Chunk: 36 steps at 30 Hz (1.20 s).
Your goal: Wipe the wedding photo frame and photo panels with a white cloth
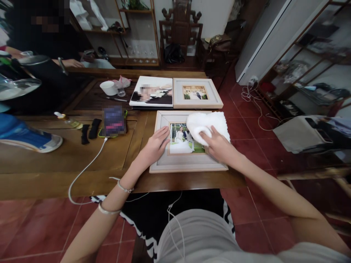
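Observation:
A framed photo [161, 160] with a wide pale mat lies flat at the front edge of the wooden table. My left hand [157, 142] rests on its left side, fingers stretched out over the mat beside the picture, holding nothing. Bunched in my right hand [216, 144] is a white cloth [211, 122], pressed on the upper right of the frame. The cloth hides that corner and part of the picture, and its scalloped edge hangs past the frame's right side.
Behind lie a second framed photo [215, 100] and a photo panel [137, 96]. To the left are a charging phone [113, 122], black straps [94, 128], a dropper bottle [72, 123], a white bowl [108, 88] and a blue item [24, 131]. A person's hand [72, 63] shows across the table.

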Each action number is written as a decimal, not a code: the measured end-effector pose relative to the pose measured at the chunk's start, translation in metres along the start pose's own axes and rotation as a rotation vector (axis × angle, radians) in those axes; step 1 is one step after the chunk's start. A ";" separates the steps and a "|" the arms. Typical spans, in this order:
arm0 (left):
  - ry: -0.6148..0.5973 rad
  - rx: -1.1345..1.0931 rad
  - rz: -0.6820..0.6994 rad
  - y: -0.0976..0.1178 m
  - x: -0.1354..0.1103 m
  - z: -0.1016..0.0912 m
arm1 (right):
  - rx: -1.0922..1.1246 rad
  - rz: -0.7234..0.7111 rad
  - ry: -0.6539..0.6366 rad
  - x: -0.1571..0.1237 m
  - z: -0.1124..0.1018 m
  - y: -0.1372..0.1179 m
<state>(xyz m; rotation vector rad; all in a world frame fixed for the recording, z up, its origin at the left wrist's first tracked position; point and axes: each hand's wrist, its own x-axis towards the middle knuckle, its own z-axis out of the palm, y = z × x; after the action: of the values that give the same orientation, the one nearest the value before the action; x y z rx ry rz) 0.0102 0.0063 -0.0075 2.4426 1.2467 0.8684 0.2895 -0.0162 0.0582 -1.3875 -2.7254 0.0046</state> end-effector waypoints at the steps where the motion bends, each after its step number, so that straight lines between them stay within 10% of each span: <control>1: -0.003 0.001 0.000 0.000 0.000 0.000 | -0.005 0.028 0.024 0.011 0.002 0.008; 9: 0.021 0.013 -0.041 0.004 -0.001 0.000 | -0.133 -0.069 0.050 0.056 0.010 0.035; 24: 0.091 0.015 -0.036 0.010 -0.001 0.003 | 0.118 -0.264 -0.268 -0.068 -0.042 -0.049; 36: 0.123 0.035 -0.038 0.009 -0.001 0.005 | 0.144 -0.364 -0.244 -0.010 -0.014 -0.042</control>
<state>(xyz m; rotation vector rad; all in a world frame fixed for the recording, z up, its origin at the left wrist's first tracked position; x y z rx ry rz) 0.0182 0.0008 -0.0072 2.4163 1.3566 1.0077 0.2625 -0.0495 0.0728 -0.8907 -3.0630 0.3612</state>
